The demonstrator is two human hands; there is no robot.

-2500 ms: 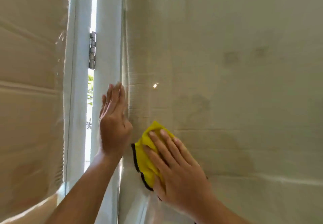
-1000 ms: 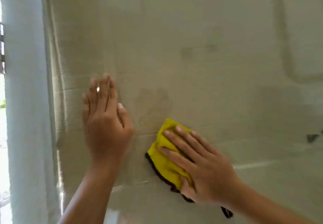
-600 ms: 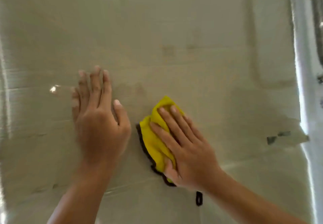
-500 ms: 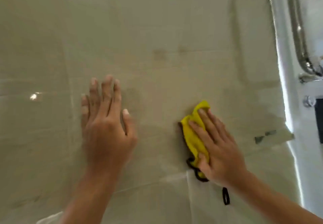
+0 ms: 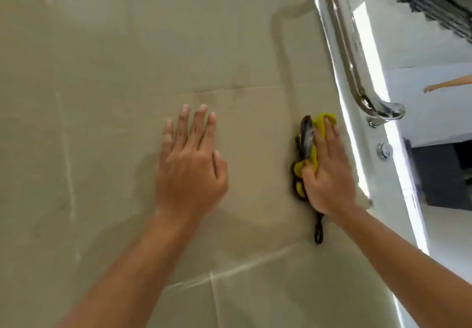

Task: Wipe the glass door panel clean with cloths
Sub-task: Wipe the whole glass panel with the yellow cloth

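- Near the right edge of the glass door panel (image 5: 102,72), the right hand (image 5: 328,174) lies flat on a bunched yellow cloth (image 5: 313,152), fingers straight, pressing it to the glass just beside the white door frame (image 5: 378,200). A stroke carried further right could knock the knuckles into the frame or the metal handle (image 5: 342,46) above.
- Bunched as it is, with its dark edging folded up, the cloth puts little fabric on the glass. It may streak, or slip out from under the palm.
- Its black loop (image 5: 318,230) dangles below the wrist and could trail across wiped glass.
- The left hand (image 5: 190,169) is spread bare on the panel, well apart from the cloth and holding nothing. It will likely leave prints that need another pass.
- Weight through both hands might swing the door. Whether it is latched cannot be told.
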